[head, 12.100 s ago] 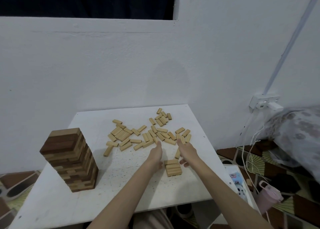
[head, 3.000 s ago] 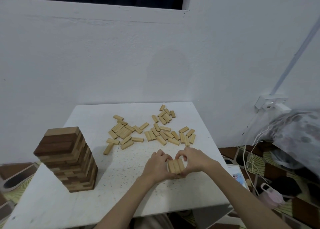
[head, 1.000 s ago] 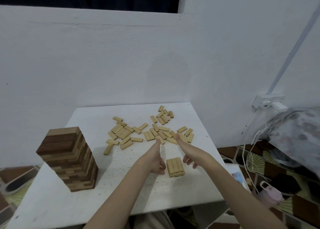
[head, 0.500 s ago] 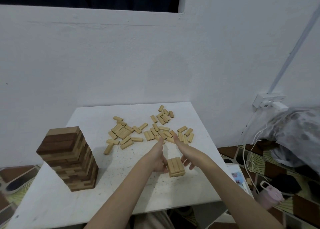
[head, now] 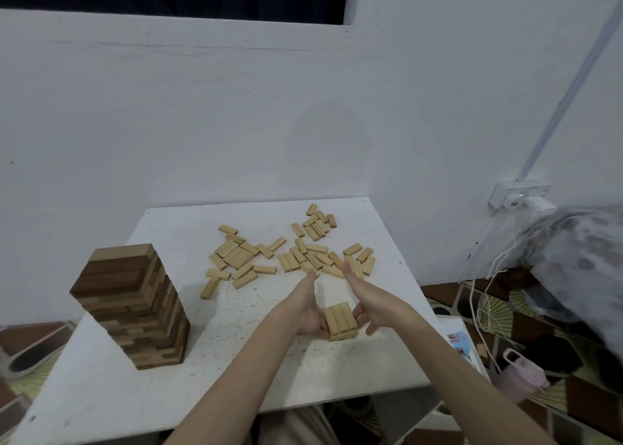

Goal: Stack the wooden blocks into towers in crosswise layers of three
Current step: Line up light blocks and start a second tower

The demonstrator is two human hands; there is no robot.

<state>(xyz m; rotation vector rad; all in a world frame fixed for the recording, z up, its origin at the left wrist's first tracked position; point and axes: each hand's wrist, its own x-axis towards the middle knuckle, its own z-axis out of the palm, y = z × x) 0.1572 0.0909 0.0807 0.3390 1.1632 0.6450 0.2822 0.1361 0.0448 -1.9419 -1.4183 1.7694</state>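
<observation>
While flanking a small stack of pale wooden blocks [head: 340,320] near the front edge of a white speckled bench [head: 236,350], left hand [head: 308,310] and right hand [head: 374,304] both held flat, fingers straight and relaxed, pressed or poised against opposite sides of the stack; neither grip curled round anything. Top layer of three blocks side by side, running roughly away from the viewer, over what looks like a lower crosswise layer, exact layer count hard to tell. Farther back on the bench, well apart from the stack, a loose scatter of light tan wooden blocks [head: 303,252] lying flat at mixed angles. At the left of the bench, a tall finished tower of dark and light brown wooden blocks [head: 135,306], slightly skewed in its upper part. Step in hand, judging by the flat palms: squaring up the newest layer. Next move likely calls for reaching forward to the scatter, gathering three more blocks, and laying them crosswise on top, gently enough not to nudge the low stack out of line.
</observation>
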